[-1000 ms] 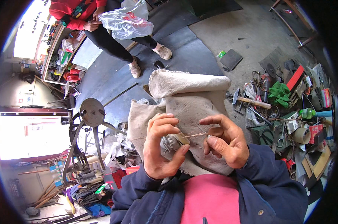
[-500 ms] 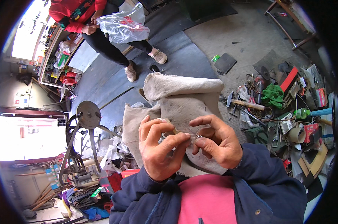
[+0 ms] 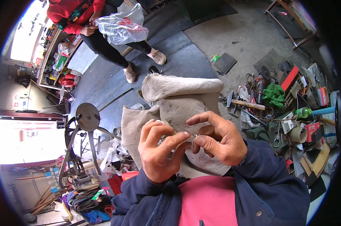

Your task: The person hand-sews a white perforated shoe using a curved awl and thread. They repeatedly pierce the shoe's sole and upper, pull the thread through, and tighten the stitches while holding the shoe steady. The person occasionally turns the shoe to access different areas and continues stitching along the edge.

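Both my hands are raised over a beige canvas cloth [image 3: 187,84] spread across my lap. The fingers of my left hand [image 3: 159,150] are curled in, with thumb and forefinger pressed together. A pale, partly hidden thing shows in its palm, too covered to name. My right hand [image 3: 221,141] pinches with thumb and fingers close to the left fingertips, its forefinger arched above. A tiny shiny metal bit [image 3: 195,135] shows at the right fingertips, too small to name.
A person in red [image 3: 74,17] sits across from me with a clear plastic bag [image 3: 127,28]. On the left stands a metal hand-cranked machine with a round disc [image 3: 87,116]. Tools lie heaped at right, among them a hammer [image 3: 247,104] and a green rag [image 3: 274,94].
The gap between my two hands' fingertips has shifted slightly, and less of the shiny bit shows. My right forefinger has risen a little. The whole view has moved slightly.
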Demonstrator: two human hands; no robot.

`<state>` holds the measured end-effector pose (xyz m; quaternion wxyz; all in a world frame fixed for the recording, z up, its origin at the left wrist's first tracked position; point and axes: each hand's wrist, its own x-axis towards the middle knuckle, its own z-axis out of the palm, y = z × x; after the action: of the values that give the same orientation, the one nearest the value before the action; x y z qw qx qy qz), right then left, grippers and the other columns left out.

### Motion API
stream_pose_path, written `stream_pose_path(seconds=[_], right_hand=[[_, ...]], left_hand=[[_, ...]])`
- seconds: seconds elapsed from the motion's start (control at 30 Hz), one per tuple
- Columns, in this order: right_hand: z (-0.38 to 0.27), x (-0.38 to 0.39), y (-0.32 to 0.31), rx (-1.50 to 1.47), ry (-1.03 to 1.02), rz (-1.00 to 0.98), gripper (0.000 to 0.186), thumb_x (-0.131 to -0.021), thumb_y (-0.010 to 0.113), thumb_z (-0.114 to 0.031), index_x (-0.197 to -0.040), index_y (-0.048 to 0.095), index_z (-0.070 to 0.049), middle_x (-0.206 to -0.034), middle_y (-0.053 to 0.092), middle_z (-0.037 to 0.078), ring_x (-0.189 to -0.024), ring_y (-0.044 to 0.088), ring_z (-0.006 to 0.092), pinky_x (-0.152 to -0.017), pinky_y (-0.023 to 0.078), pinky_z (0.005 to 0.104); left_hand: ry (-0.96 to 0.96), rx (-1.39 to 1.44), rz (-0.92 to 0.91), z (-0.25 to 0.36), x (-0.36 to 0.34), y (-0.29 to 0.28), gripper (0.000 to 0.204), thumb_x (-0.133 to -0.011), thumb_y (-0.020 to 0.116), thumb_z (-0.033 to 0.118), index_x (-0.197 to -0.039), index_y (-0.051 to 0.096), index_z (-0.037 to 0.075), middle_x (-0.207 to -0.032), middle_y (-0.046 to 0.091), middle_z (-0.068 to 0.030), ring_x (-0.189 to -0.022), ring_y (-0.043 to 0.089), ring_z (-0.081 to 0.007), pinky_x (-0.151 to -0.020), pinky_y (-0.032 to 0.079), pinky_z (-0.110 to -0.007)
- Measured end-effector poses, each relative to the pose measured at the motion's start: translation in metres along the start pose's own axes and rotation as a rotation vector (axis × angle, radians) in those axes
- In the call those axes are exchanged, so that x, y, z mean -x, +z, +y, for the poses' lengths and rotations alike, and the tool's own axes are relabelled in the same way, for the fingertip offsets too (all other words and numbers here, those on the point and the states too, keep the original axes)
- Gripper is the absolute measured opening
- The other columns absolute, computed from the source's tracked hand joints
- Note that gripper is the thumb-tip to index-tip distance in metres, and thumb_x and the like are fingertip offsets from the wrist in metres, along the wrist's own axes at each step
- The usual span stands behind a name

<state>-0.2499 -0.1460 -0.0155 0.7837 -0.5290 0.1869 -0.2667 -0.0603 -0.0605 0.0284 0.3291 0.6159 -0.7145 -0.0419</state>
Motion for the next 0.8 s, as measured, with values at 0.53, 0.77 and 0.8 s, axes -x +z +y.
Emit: stream_pose_path(seconds=[0.53, 0.77, 0.8], right_hand=[[0.016, -0.008, -0.009, 0.389, -0.128, -0.076, 0.010, -0.094, 0.068, -0.005, -0.099, 0.069, 0.004, -0.082, 0.074, 0.011, -0.075, 0.071, 0.0134, -0.068, 0.055, 0.0278], [0.014, -0.023, -0.027, -0.882, -0.238, 0.330, 0.038, -0.104, 0.052, -0.044, -0.097, 0.061, -0.008, -0.059, 0.031, -0.003, -0.045, 0.024, 0.0055, -0.044, 0.023, 0.0257], [0.013, -0.023, -0.025, -0.857, -0.267, 0.370, 0.035, -0.105, 0.052, -0.041, -0.100, 0.062, -0.007, -0.062, 0.038, -0.003, -0.045, 0.026, 0.0048, -0.044, 0.024, 0.0247]], left_hand=[[-0.216, 0.240, 0.180, -0.013, 0.013, 0.006, 0.014, -0.080, 0.068, -0.004, -0.093, 0.063, 0.000, -0.096, 0.064, -0.0158, -0.100, 0.062, -0.0320, -0.091, 0.048, -0.040], [-0.243, 0.267, 0.188, -0.016, 0.012, 0.010, 0.013, -0.081, 0.067, -0.004, -0.092, 0.062, 0.001, -0.095, 0.063, -0.0153, -0.099, 0.061, -0.0312, -0.091, 0.047, -0.039], [-0.244, 0.278, 0.191, -0.016, 0.012, 0.011, 0.013, -0.081, 0.067, -0.004, -0.091, 0.062, 0.001, -0.095, 0.063, -0.0152, -0.099, 0.061, -0.0311, -0.091, 0.047, -0.038]])
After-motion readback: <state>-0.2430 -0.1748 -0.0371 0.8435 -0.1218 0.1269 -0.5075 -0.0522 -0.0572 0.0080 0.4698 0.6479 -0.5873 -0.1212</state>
